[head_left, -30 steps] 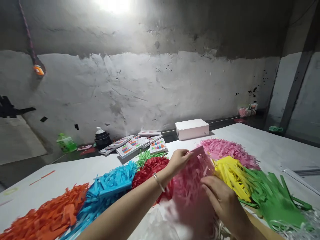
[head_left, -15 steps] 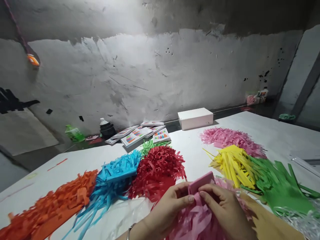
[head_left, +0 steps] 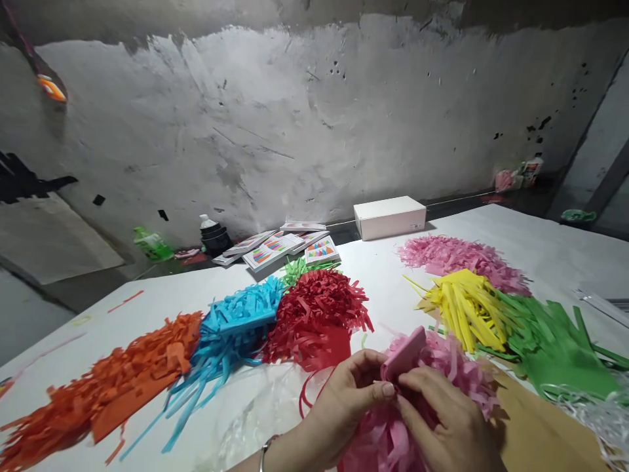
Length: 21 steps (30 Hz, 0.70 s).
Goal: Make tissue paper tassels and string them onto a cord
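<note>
Both hands grip a bundle of pink fringed tissue paper (head_left: 442, 367) low in the middle of the view. My left hand (head_left: 344, 400) pinches its folded top edge from the left. My right hand (head_left: 442, 426) holds the same fold from the right, fingers curled over the fringe. Just behind the hands lies a red fringe pile (head_left: 319, 314). A blue fringe pile (head_left: 236, 321) and an orange fringe pile (head_left: 122, 373) run off to the left. To the right lie yellow fringe (head_left: 462, 305), green fringe (head_left: 550, 347) and another pink pile (head_left: 457, 255).
Everything rests on a white-covered table (head_left: 383, 288). A white box (head_left: 390, 216) and several printed cards (head_left: 275, 248) sit at its far edge, by a dark jar (head_left: 213, 237). Brown paper (head_left: 540, 432) lies under my right hand. A rough wall rises behind.
The hands brought the pink bundle down from in front of the piles and toward me, then folded its top between the fingers. The view has tilted downward.
</note>
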Motion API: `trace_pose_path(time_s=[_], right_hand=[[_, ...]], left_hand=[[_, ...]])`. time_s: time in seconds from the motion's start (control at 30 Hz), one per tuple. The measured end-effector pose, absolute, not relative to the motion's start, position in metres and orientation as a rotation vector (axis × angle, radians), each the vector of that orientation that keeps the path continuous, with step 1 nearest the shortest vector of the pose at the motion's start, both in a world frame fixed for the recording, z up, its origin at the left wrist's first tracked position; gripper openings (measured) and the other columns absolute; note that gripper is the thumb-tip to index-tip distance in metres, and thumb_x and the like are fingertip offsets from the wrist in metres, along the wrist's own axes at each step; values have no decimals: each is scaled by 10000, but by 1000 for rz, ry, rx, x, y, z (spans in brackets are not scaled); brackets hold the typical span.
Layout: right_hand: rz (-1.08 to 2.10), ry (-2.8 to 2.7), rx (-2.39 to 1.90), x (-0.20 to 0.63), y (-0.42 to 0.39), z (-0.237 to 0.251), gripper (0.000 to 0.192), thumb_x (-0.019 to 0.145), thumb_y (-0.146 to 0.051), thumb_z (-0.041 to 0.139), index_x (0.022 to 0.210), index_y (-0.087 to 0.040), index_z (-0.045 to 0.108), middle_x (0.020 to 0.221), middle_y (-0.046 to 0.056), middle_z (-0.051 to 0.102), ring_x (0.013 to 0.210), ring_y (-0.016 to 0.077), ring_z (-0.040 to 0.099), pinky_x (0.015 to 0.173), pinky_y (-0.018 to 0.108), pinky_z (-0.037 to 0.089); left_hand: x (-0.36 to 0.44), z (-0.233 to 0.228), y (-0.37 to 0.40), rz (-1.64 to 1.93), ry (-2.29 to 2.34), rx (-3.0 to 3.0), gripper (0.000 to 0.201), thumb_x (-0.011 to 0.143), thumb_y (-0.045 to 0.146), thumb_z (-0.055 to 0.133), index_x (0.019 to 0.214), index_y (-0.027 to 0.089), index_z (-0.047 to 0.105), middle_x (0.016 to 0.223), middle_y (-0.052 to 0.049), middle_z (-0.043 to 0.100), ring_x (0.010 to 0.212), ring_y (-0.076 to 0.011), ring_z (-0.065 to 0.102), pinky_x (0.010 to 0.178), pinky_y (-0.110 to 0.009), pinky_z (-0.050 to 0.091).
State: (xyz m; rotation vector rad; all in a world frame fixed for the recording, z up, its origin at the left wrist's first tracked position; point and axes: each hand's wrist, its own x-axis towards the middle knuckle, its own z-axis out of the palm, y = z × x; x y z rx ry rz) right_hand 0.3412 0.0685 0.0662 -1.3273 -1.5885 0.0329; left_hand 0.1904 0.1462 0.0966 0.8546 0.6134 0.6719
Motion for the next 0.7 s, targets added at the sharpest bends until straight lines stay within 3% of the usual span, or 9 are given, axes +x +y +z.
trace_pose_path(time_s=[0.17, 0.4, 0.7], right_hand=[[340, -1456, -1285, 340, 70, 58, 186, 961, -305, 559, 906, -237, 723, 868, 51, 725, 802, 167, 695, 731, 226, 555], [684, -1325, -1219, 346, 75, 49, 248, 888, -413, 666, 750, -216, 729, 748, 27, 698, 718, 163, 682, 671, 205, 552], [884, -1186, -1159, 346, 77, 47, 289, 847, -458, 702, 723, -202, 752, 713, 26, 679, 688, 157, 655, 655, 215, 532]], left_hand=[[188, 93, 146, 667, 657, 853, 451, 550, 260, 969, 889, 139, 696, 854, -39, 685, 784, -139, 620, 738, -235, 461], [185, 91, 146, 641, 645, 868, 438, 567, 276, 964, 884, 140, 695, 840, -35, 683, 762, -124, 609, 715, -220, 455], [184, 88, 147, 633, 650, 863, 428, 577, 247, 959, 893, 124, 698, 853, -51, 697, 776, -133, 624, 719, -223, 469]])
